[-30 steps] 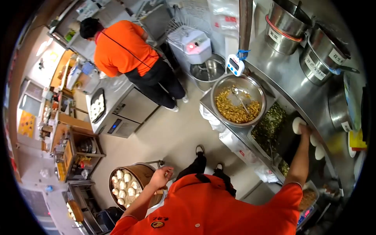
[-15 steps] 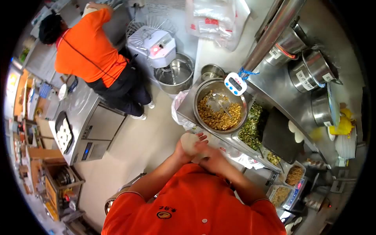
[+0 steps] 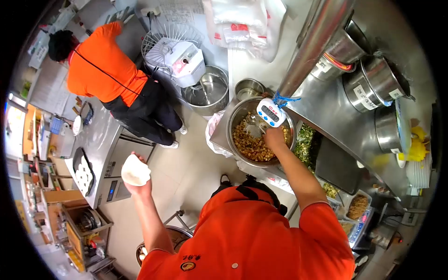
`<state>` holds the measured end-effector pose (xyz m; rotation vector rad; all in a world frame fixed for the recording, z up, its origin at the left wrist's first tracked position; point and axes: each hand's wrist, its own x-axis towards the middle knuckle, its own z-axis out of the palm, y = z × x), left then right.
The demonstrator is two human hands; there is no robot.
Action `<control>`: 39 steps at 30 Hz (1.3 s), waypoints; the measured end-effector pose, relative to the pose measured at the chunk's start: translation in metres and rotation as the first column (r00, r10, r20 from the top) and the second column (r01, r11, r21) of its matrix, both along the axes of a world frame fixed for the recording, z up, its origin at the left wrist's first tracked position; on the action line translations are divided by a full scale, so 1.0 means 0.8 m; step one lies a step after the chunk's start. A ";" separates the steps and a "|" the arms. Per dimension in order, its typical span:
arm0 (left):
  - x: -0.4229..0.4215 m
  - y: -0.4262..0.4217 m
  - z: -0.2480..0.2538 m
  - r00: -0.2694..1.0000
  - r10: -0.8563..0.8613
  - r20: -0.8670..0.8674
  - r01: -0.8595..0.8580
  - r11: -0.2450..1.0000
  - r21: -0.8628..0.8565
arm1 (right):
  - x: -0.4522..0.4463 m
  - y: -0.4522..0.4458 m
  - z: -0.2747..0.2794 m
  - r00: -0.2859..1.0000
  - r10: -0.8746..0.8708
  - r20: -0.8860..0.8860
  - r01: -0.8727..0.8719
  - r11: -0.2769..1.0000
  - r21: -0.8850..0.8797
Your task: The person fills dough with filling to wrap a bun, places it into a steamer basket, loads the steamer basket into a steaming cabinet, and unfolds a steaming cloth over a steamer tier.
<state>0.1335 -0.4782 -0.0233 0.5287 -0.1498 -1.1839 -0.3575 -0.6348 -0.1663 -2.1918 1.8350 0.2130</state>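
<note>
A round, pale dough wrapper rests on my left hand, which is stretched out to the left above the floor. My right hand is over the large steel bowl and closed around the handle of a metal spoon. The spoon's head lies in the chunky yellow-brown filling inside the bowl. Just above my right hand, a white digital timer hides part of the bowl.
A co-worker in orange stands at the far left counter. Beyond the bowl is a mixer with its steel mixing bowl. Chopped greens and a dark lid lie to the right, below a shelf of steel pots.
My hands have moved apart. The left carried the dough wrapper left, away from my chest; the right reached forward into the bowl and took hold of the spoon.
</note>
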 end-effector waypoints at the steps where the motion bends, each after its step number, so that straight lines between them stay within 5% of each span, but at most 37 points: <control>1: 0.013 0.010 0.002 1.000 -0.013 0.028 0.013 1.000 -0.007 | 0.000 -0.003 -0.024 0.997 -0.073 -0.025 0.072 0.997 -0.042; 5: -0.003 0.028 -0.004 0.993 -0.105 0.051 0.106 0.994 -0.022 | -0.004 -0.022 -0.058 0.934 -0.272 0.230 0.281 0.960 -0.003; 8: -0.062 0.028 -0.032 0.994 -0.106 0.041 0.098 0.983 0.156 | -0.013 -0.029 -0.049 0.971 -0.138 0.193 0.173 0.968 -0.183; 11: -0.151 0.008 -0.066 0.958 -0.258 -0.125 0.275 0.950 0.148 | -0.022 -0.029 -0.022 0.895 -0.043 0.445 0.116 0.984 -0.139; 16: -0.259 -0.032 -0.159 0.830 -0.436 -0.348 0.525 0.822 0.222 | -0.006 -0.009 0.000 0.888 -0.017 0.459 0.085 0.988 -0.129; 18: -0.284 -0.056 -0.175 0.811 -0.422 -0.405 0.557 0.768 0.315 | -0.011 0.012 0.009 0.920 0.183 0.347 -0.182 0.983 -0.035; 19: -0.295 -0.065 -0.179 0.828 -0.428 -0.363 0.548 0.757 0.356 | -0.014 0.016 0.015 0.924 0.174 0.341 -0.173 0.984 -0.034; 22: -0.298 -0.078 -0.194 0.814 -0.451 -0.365 0.563 0.766 0.310 | -0.024 0.027 0.029 0.980 -0.027 0.196 0.025 1.000 0.015; 24: -0.300 -0.081 -0.197 0.820 -0.455 -0.346 0.558 0.770 0.309 | -0.017 0.029 0.031 0.982 -0.028 0.186 0.011 0.996 0.091; 30: -0.296 -0.088 -0.179 0.809 -0.506 -0.299 0.587 0.724 0.362 | -0.008 0.021 -0.018 0.923 -0.232 0.308 0.058 0.874 0.482; 32: -0.295 -0.094 -0.159 0.764 -0.466 -0.445 0.618 0.728 0.298 | -0.023 0.032 -0.018 0.810 -0.300 0.505 0.029 0.879 0.475; 39: -0.303 -0.135 -0.153 0.768 -0.522 -0.371 0.612 0.768 0.187 | -0.034 0.076 0.061 0.469 -0.539 0.700 0.211 0.837 0.504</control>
